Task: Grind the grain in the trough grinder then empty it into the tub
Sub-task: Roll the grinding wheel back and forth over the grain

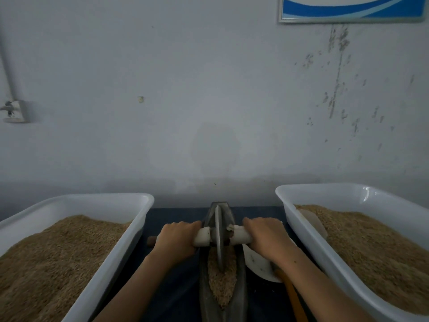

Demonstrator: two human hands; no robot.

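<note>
The scene is dimly lit with a cold, bluish cast. A small glare is seen on the rim of the right tub (366,190). Straight lines are bent near the edges by the wide lens. Fine detail is softened everywhere by blur.

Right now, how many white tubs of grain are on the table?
2: one tub left of the trough grinder, one tub right of it. Both run past the frame edges; nothing suggests a third.
</note>
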